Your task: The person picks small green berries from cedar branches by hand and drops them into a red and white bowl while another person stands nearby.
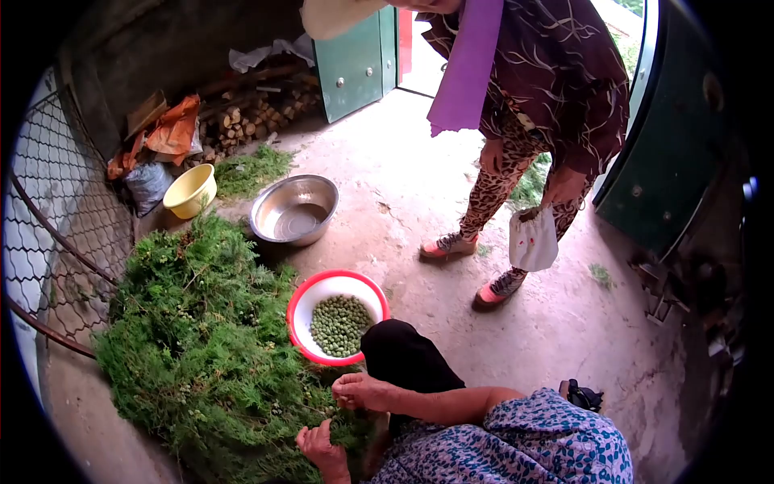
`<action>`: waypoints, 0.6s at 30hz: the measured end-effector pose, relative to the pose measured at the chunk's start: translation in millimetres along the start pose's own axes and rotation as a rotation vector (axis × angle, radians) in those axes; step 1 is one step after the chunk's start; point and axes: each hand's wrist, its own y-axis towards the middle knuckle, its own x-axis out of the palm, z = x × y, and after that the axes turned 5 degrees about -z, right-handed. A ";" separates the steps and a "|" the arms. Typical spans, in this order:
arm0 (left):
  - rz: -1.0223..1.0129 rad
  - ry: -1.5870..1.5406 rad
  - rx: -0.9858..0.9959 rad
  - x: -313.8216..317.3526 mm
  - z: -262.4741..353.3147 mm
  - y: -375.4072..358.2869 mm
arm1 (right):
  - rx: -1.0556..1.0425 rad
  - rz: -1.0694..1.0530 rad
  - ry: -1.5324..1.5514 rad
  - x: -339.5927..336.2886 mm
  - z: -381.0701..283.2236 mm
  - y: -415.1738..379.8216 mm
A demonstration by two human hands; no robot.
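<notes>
My right hand (364, 392) is just below the basin, its fingers pinched together over the greenery; what they hold is too small to tell. Lower down, my left hand (324, 450) has its fingers curled at the edge of the cut green branches (214, 339), and its grip is unclear. The large leafy pile fills the lower left. A white basin with a red rim (380, 297) stands beside it, with small round green fruits (340, 325) inside. My dark-clad knee (407, 351) is against the basin's lower right side.
A person (556, 89) stands in front with a white cloth bag (533, 239) in one hand. Near the back are a metal basin (294, 230), a yellow basin (190, 192), stacked firewood (250, 121) and a green door (351, 68). Wire mesh (60, 210) borders the left.
</notes>
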 end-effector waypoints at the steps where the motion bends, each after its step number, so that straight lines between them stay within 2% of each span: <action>1: -0.012 0.007 0.012 -0.1 -2.1 -0.4 | -0.003 -0.003 0.000 -1.2 -0.6 0.0; 4: -0.129 -0.043 -0.053 -12.5 2.7 -0.6 | 0.012 -0.034 0.091 -3.5 -0.1 0.5; 6: -0.135 -0.043 -0.047 -18.2 9.5 2.9 | 0.028 -0.156 -0.217 -7.8 -1.4 2.8; 7: -0.146 -0.043 -0.046 -20.0 11.5 4.6 | 0.026 -0.157 -0.217 -5.2 -4.3 0.7; 9: -0.127 -0.040 -0.031 -18.0 10.0 5.2 | -0.167 -0.132 -1.044 1.5 -10.3 -6.8; 10: -0.107 -0.038 -0.017 -18.1 8.9 6.0 | -0.301 -0.199 -1.087 -1.3 -7.3 -7.2; 11: -0.106 -0.034 -0.015 -18.4 9.2 6.7 | -0.304 -0.201 -1.085 -1.3 -8.6 -7.8; 13: -0.119 -0.052 -0.027 -20.2 14.8 9.8 | -0.162 -0.308 -1.133 -0.7 -12.0 -10.7; 15: -0.134 -0.073 -0.037 -23.0 19.2 14.9 | -0.113 -0.310 -1.165 0.0 -13.9 -11.5; 17: -0.150 -0.095 -0.049 -22.5 23.1 16.2 | -0.247 -0.226 -1.169 -4.1 -6.8 -9.6; 18: -0.144 -0.099 -0.015 -21.7 23.2 16.8 | -0.250 -0.231 -1.167 3.4 -14.4 -13.6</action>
